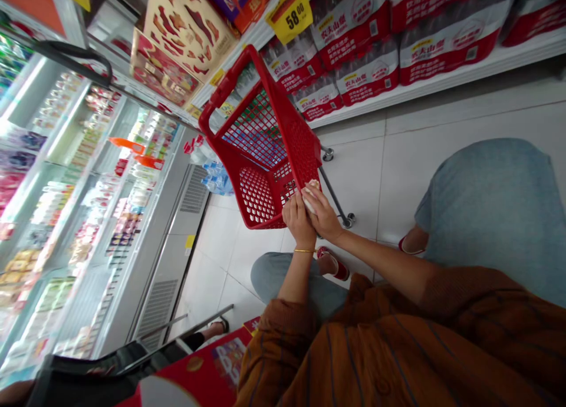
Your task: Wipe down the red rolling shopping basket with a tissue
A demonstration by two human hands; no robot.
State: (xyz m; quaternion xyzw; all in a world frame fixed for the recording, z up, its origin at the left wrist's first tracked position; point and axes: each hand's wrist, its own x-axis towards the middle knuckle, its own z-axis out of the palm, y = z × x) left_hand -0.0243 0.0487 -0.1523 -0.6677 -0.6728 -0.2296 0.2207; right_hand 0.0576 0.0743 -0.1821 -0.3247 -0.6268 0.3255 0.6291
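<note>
Both my hands meet at the near rim of a red plastic shopping basket on wheels (265,153). My left hand (298,219), with a thin gold bangle on its wrist, is curled round a small pale item (311,193). My right hand (325,215) is closed on the same item from the other side. Fingers cover most of the item, so I cannot make out what it is. It sits right at the basket's edge. Through the mesh, the basket shows something blue inside. My sleeves are orange-brown with stripes.
A glass-fronted chiller (79,206) full of packaged goods runs along the left. Shelves with red-wrapped packs of bottled water (375,41) and a yellow 58.00 price tag (292,15) lie beyond the basket. Another person's sandalled foot (219,324) and a dark trolley (110,360) are at the lower left.
</note>
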